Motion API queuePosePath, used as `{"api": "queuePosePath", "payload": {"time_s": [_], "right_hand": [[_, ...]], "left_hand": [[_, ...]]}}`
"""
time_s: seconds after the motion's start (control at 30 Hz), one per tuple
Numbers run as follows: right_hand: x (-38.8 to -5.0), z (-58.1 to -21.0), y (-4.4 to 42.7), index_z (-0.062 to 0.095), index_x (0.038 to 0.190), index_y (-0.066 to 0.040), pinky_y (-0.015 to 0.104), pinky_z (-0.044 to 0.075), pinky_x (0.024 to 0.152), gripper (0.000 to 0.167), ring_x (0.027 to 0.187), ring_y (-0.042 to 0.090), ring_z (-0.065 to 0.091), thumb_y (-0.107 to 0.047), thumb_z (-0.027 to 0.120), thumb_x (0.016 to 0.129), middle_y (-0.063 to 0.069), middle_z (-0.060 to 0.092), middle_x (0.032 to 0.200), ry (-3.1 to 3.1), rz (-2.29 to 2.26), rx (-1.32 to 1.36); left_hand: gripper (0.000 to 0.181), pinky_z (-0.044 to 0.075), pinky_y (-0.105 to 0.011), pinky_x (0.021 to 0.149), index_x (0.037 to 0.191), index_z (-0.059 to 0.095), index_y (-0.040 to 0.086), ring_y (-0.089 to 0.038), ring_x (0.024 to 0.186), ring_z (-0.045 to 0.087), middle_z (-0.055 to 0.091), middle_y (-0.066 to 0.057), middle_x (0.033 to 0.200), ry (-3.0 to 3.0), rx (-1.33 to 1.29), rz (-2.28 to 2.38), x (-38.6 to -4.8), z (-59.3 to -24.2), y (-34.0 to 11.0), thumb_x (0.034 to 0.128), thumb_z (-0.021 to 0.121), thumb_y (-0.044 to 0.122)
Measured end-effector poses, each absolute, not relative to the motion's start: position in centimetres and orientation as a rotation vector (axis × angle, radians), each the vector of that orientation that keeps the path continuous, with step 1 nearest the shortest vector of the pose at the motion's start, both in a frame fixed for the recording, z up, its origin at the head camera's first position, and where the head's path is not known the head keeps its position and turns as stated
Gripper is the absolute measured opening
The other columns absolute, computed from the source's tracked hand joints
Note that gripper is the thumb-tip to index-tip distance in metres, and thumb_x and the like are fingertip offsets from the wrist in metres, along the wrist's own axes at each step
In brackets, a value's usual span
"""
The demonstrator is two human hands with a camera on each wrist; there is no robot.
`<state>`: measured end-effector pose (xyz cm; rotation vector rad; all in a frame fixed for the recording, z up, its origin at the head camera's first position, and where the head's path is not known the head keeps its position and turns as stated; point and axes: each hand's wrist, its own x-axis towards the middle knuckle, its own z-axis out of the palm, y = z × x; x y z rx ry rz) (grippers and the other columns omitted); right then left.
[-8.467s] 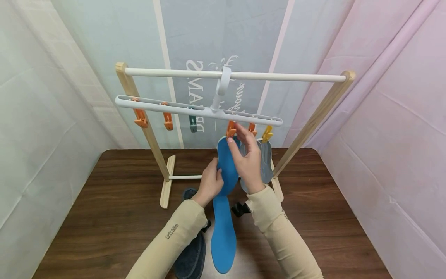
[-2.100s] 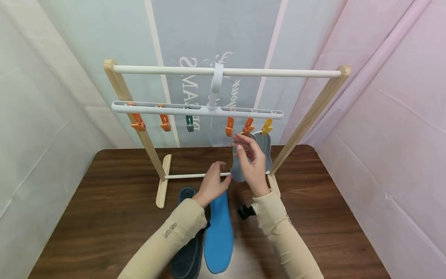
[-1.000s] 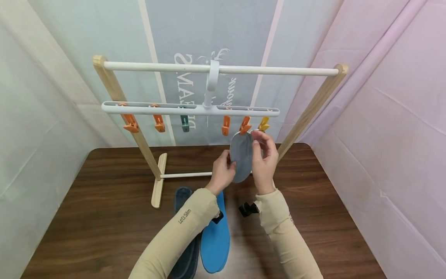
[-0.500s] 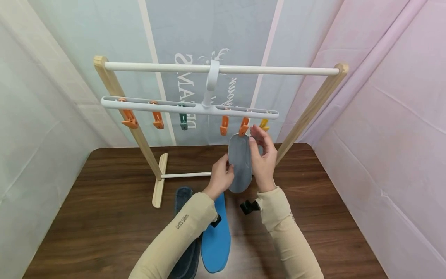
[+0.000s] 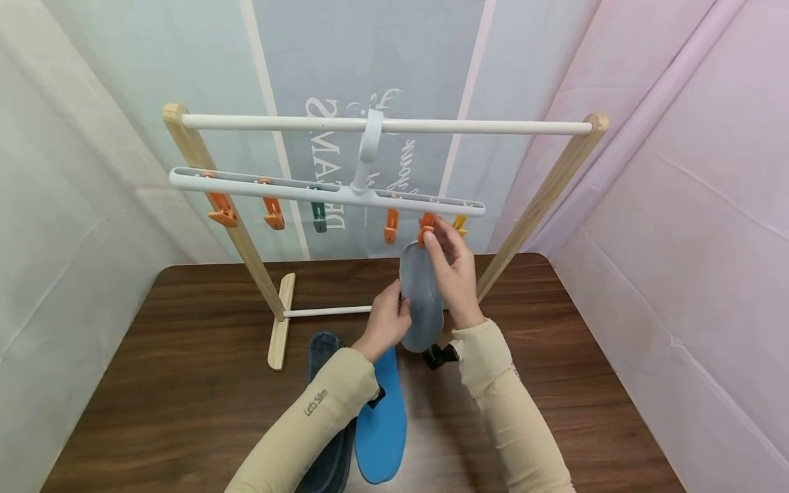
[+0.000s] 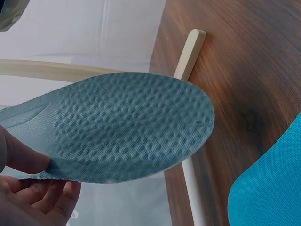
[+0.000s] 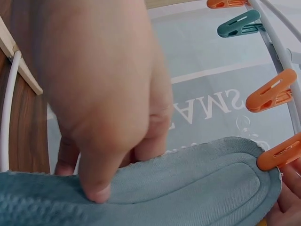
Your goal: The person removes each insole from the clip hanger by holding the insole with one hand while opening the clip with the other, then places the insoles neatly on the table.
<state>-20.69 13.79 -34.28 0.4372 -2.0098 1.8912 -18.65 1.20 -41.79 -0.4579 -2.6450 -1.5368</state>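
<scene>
A grey insole [image 5: 422,301] hangs from an orange clip [image 5: 426,229] on the white hanger [image 5: 259,185]. My left hand [image 5: 385,318] pinches its left edge between thumb and fingers; the left wrist view shows its dimpled half [image 6: 136,122] reaching past the thumb. My right hand [image 5: 456,274] is up at that clip, with thumb and fingers pinching it. In the right wrist view the clip [image 7: 282,155] still bites the insole's end, with my right fingers [image 7: 289,197] beside it. Behind my right hand, a yellow clip [image 5: 459,224] is partly hidden.
Blue insoles [image 5: 381,424] lie stacked on the wooden table [image 5: 154,383], beside dark insoles [image 5: 323,349] partly under my left sleeve. Other orange clips [image 5: 391,226] and a green clip [image 5: 318,211] hang from the hanger. A wooden rack [image 5: 240,239] carries it.
Earlier, both hands were at a blue insole under another clip; it has since left that clip. Both hands moved to the grey insole, and my right hand has shifted up onto its clip.
</scene>
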Motion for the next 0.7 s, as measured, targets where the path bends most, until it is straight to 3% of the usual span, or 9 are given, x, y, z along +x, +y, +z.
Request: {"api": "queuePosePath", "payload": {"time_s": [0.3, 0.5, 0.7], "right_hand": [[-21.2, -34.0, 13.5, 0.045, 0.135, 0.001, 0.038, 0.045, 0.100, 0.035, 0.123, 0.029, 0.054, -0.011, 0.046, 0.102, 0.020, 0.054, 0.132, -1.933, 1.973, 0.604], [-21.5, -33.9, 13.3, 0.047, 0.127, 0.002, 0.044, 0.047, 0.097, 0.027, 0.113, 0.031, 0.060, -0.008, 0.045, 0.102, 0.021, 0.058, 0.125, -1.874, 1.983, 0.615], [-21.7, -33.5, 13.3, 0.052, 0.116, 0.001, 0.034, 0.053, 0.086, 0.019, 0.100, 0.023, 0.067, -0.008, 0.050, 0.099, 0.027, 0.061, 0.118, -1.800, 2.004, 0.540]], "left_hand": [[0.018, 0.048, -0.032, 0.062, 0.116, 0.052, 0.000, -0.024, 0.077, 0.058, 0.057, -0.018, 0.100, -2.680, -0.467, -1.541, -18.2, -41.6, 0.9, 0.0999, 0.045, 0.003], [0.015, 0.047, -0.034, 0.066, 0.113, 0.051, 0.000, -0.022, 0.077, 0.054, 0.054, -0.016, 0.095, -2.685, -0.511, -1.537, -17.7, -41.5, 0.6, 0.1005, 0.045, 0.003], [0.018, 0.043, -0.033, 0.062, 0.114, 0.053, -0.005, -0.023, 0.074, 0.053, 0.055, -0.017, 0.090, -2.689, -0.605, -1.465, -16.7, -42.1, 0.3, 0.0986, 0.047, 0.000]]}}
